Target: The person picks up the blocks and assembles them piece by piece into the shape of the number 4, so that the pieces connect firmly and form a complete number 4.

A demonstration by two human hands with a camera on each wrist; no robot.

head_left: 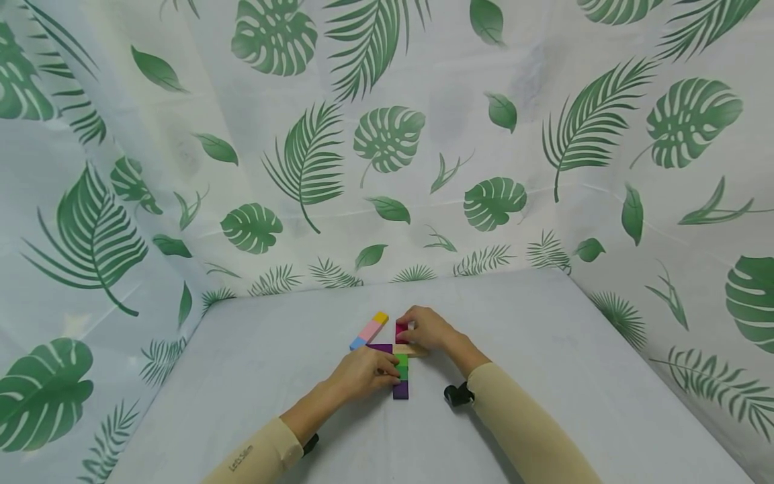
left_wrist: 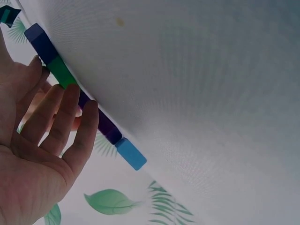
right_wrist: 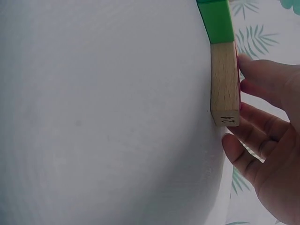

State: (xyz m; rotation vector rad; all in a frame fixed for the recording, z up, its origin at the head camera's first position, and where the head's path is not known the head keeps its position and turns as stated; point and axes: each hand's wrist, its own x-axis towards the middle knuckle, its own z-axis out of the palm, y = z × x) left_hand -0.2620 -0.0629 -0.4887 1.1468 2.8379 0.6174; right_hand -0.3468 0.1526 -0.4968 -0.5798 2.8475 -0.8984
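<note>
My left hand (head_left: 363, 373) curls its thumb and fingertips about the green blocks (head_left: 402, 361) in a row of coloured blocks on the white table. Below them lies a dark purple block (head_left: 401, 390); another purple block (head_left: 381, 347) extends left, partly covered by this hand. With thumb and fingers, my right hand (head_left: 428, 328) pinches a magenta-red block (head_left: 401, 331) at the top of the row. A plain wooden block (right_wrist: 224, 79) marked 24 lies crosswise just below it, meeting a green block end to end in the right wrist view.
Left of the red block, a slanted line holds a yellow block (head_left: 380, 316), a pink block (head_left: 369, 331) and a light blue block (head_left: 357, 343). White cloth with green leaf prints (head_left: 387, 208) stands behind and beside the table. A black wrist device (head_left: 457, 394) hangs under the right sleeve.
</note>
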